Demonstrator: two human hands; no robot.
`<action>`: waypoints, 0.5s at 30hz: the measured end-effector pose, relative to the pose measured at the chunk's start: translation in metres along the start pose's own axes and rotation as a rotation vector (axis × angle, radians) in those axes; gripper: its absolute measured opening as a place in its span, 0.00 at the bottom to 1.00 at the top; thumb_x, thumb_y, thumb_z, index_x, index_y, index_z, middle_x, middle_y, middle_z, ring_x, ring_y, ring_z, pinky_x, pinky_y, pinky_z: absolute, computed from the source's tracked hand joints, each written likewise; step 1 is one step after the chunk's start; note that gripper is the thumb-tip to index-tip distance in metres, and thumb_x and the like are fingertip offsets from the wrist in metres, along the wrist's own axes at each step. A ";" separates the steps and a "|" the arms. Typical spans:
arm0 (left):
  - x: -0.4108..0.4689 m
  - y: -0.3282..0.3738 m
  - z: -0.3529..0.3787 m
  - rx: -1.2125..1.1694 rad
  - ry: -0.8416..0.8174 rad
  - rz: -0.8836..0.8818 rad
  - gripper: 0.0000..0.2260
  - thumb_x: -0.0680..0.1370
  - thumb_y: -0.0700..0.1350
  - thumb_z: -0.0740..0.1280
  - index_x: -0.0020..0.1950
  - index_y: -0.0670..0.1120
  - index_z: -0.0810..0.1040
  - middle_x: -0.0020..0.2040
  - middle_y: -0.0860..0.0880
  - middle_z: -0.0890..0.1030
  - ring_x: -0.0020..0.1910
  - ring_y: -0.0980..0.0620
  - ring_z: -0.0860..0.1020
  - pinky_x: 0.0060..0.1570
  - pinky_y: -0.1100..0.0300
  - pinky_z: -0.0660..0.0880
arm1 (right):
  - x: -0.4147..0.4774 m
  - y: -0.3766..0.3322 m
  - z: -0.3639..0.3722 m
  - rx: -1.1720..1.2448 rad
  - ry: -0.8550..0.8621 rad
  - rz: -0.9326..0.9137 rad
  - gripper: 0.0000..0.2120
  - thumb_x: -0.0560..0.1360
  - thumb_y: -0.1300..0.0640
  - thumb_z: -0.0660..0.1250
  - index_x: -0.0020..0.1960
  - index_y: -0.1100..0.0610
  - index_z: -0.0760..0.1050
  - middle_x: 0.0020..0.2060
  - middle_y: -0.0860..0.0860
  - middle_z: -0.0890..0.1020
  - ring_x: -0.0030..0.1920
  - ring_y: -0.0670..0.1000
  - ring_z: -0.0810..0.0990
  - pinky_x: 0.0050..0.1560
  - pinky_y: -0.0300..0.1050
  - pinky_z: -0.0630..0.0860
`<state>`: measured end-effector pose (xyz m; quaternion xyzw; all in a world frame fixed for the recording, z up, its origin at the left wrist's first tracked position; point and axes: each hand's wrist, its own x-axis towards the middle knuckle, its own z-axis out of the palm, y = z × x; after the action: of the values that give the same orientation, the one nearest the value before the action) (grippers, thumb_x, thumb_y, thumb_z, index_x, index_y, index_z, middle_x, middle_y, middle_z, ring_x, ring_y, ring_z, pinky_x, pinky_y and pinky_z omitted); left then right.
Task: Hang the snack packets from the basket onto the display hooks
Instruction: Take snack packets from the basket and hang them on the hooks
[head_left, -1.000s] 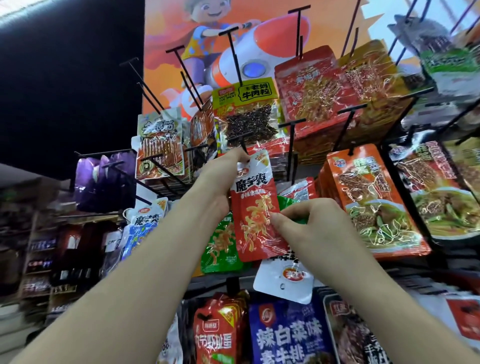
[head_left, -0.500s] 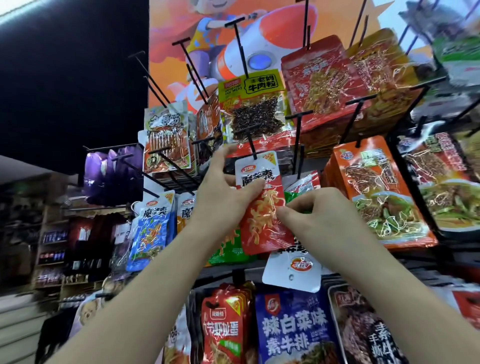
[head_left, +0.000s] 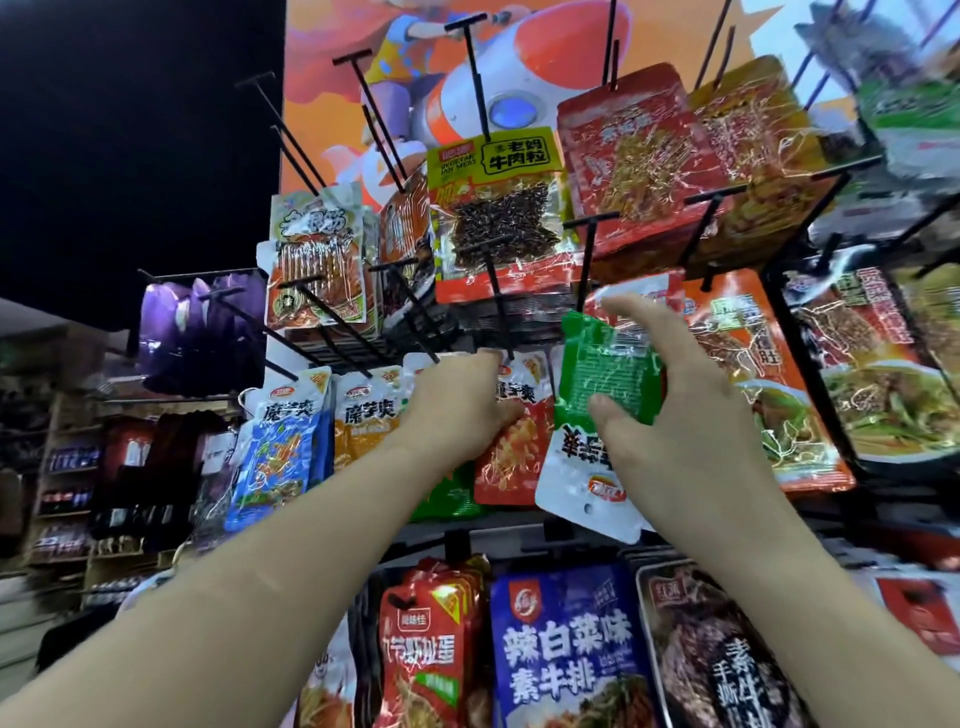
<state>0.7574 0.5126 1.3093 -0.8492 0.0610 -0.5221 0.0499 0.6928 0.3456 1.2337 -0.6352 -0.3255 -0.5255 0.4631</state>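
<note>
The green packet (head_left: 608, 374) is clamped between the right hand's (head_left: 691, 415) thumb and spread fingers, its white header below the thumb. It looks light, crinkly and slick, best pinched at that header. The left hand (head_left: 457, 410) touches the hung red packet (head_left: 514, 452); whether it pinches, I cannot tell.
</note>
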 end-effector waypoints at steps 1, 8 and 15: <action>0.000 0.000 0.004 0.030 0.020 0.016 0.24 0.75 0.57 0.69 0.67 0.46 0.72 0.62 0.44 0.79 0.61 0.42 0.75 0.56 0.51 0.74 | -0.001 0.000 0.000 0.036 0.027 -0.011 0.30 0.75 0.66 0.69 0.71 0.47 0.65 0.44 0.34 0.70 0.43 0.25 0.71 0.35 0.18 0.65; -0.020 0.006 -0.023 -0.685 0.169 -0.088 0.12 0.81 0.51 0.62 0.52 0.47 0.82 0.41 0.52 0.82 0.38 0.54 0.78 0.36 0.62 0.72 | 0.000 0.010 -0.002 0.080 0.019 -0.030 0.41 0.70 0.57 0.76 0.74 0.42 0.57 0.50 0.24 0.62 0.41 0.25 0.56 0.44 0.11 0.57; -0.049 0.006 -0.074 -1.217 -0.152 -0.172 0.15 0.73 0.59 0.66 0.37 0.48 0.79 0.33 0.47 0.83 0.28 0.52 0.79 0.31 0.62 0.75 | 0.002 -0.001 -0.005 0.061 -0.140 -0.196 0.42 0.69 0.61 0.77 0.70 0.35 0.57 0.50 0.27 0.72 0.52 0.26 0.73 0.45 0.18 0.68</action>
<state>0.6688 0.5130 1.2982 -0.7621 0.2753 -0.3342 -0.4815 0.6899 0.3410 1.2357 -0.6210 -0.4334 -0.5126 0.4048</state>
